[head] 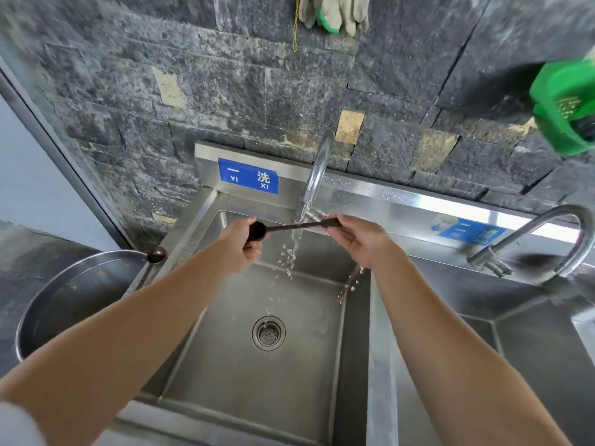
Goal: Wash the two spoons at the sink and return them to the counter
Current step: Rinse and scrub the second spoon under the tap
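A dark spoon (pixel 289 227) is held level under the running faucet (pixel 317 175), over the steel sink (pixel 322 333). My left hand (pixel 240 244) grips its bowl end, fingers curled round it. My right hand (pixel 360 241) pinches the end of its handle. Water falls from the spout across the handle and splashes down toward the drain (pixel 268 333). A second dark spoon (pixel 151 265) lies on the sink's left rim, its round bowl at the far end.
A large steel basin (pixel 64 300) stands left of the sink. A second faucet (pixel 541 239) arches over the adjoining basin on the right. Gloves (pixel 335 14) hang on the stone wall, and a green basket (pixel 566 104) hangs at upper right.
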`<state>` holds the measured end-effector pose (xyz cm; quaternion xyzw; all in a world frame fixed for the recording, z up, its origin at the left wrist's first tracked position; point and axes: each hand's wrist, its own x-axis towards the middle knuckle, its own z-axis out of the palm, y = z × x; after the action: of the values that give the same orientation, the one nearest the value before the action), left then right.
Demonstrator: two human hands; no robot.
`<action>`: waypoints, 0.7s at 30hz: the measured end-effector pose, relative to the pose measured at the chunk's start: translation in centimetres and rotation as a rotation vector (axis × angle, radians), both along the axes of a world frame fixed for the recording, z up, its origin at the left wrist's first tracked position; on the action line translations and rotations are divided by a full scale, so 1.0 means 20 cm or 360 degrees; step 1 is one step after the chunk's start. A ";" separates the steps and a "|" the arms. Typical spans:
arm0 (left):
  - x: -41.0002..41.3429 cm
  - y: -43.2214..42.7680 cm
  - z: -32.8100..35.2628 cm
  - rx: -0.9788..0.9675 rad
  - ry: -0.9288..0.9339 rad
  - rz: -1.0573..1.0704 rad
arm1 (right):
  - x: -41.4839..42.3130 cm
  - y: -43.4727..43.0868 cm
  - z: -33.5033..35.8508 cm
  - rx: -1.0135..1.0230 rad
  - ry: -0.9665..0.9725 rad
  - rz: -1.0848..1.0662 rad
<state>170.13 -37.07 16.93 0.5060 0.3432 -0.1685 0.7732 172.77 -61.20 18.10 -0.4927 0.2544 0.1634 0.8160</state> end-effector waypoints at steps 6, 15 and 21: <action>0.12 -0.18 0.00 -0.0138 -0.0043 -0.0206 | -0.08 -0.20 0.06 -0.0053 -0.0004 -0.0188; 0.16 -0.35 -0.02 -0.0352 -0.0041 -0.0219 | -0.26 -0.42 -0.05 -0.0260 0.0089 0.0226; 0.15 -0.41 -0.02 -0.1019 -0.0144 0.0136 | -0.41 -0.37 -0.12 -0.0442 0.0045 0.1164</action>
<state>173.14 -45.32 16.55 0.2293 0.2589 -0.2127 0.9139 164.56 -68.56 15.68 -0.6543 0.0929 0.4144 0.6257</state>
